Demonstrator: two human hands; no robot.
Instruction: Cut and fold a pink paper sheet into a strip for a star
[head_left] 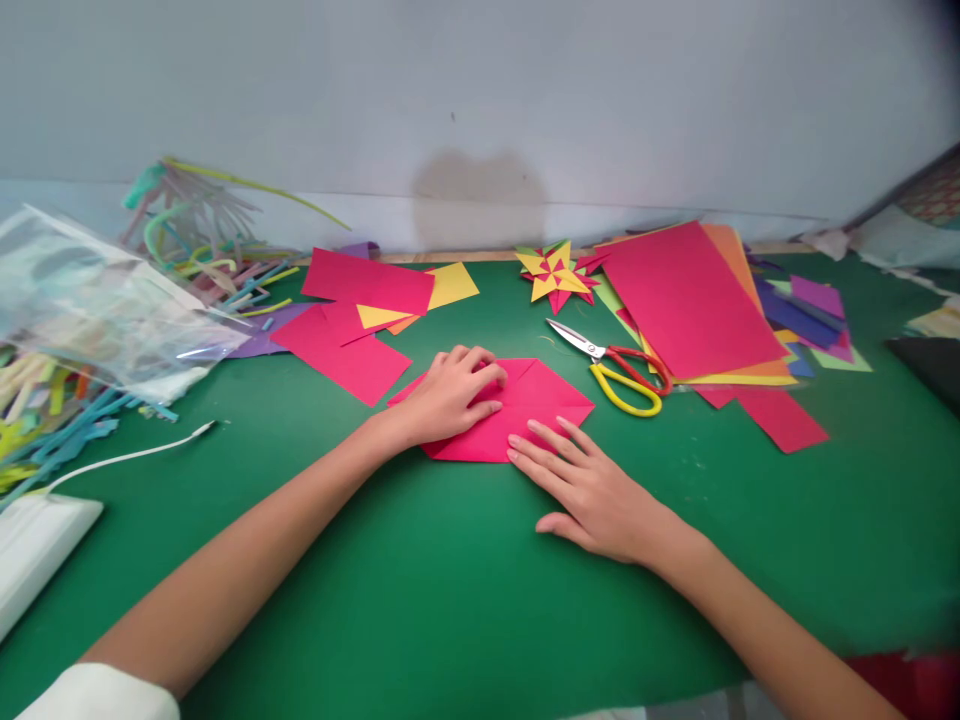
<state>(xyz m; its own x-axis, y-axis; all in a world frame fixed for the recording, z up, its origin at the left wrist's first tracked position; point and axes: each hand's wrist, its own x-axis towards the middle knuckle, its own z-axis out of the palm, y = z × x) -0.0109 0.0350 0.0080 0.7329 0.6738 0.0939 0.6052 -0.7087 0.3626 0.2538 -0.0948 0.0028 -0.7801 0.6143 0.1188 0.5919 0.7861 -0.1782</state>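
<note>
A folded sheet of red paper [538, 400] lies flat on the green tabletop, its corners turned in along crease lines. My left hand [454, 395] rests over the paper's left part, fingers slightly bent and apart, palm down. Flat and spread, my right hand [581, 488] touches the paper's lower right edge with its fingertips, the thumb on the table. To the right of the paper lie scissors [611, 368] with one red and one yellow handle, blades parted a little. Behind them sits a yellow and red folded paper star [555, 275].
A stack of red and orange sheets [694, 300] lies at the right, with coloured scraps beyond. Red paper pieces [367, 280] lie at back left. A clear plastic bag [112, 300] and coloured pipe cleaners crowd the left, near a white box [45, 545] with a cable. A wall closes the back.
</note>
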